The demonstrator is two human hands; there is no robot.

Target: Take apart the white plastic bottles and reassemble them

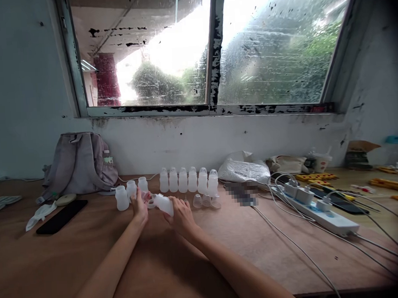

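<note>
The right hand (181,217) grips a frosted bottle (165,205), its fingers wrapped around the lower end on the side nearer the right arm. The bottle is tilted, its narrower end pointing up and toward the left hand (140,208), so its body lies between the two hands, above the table (152,267). The fingers of the left hand are bent and raised near that narrower end; something small and clear shows at their tips, but it is too small to tell whether they grip it.

Just beside the left hand, on its outer side and behind it, three open bottles (122,199) stand upright. A small ring-shaped piece (151,204) lies between the hands, partly hidden. Beyond the right hand, six capped bottles (183,181) stand upright in a row, and clear covers (197,201) sit in front of the row's right end, near but apart from the right fingers.
</note>
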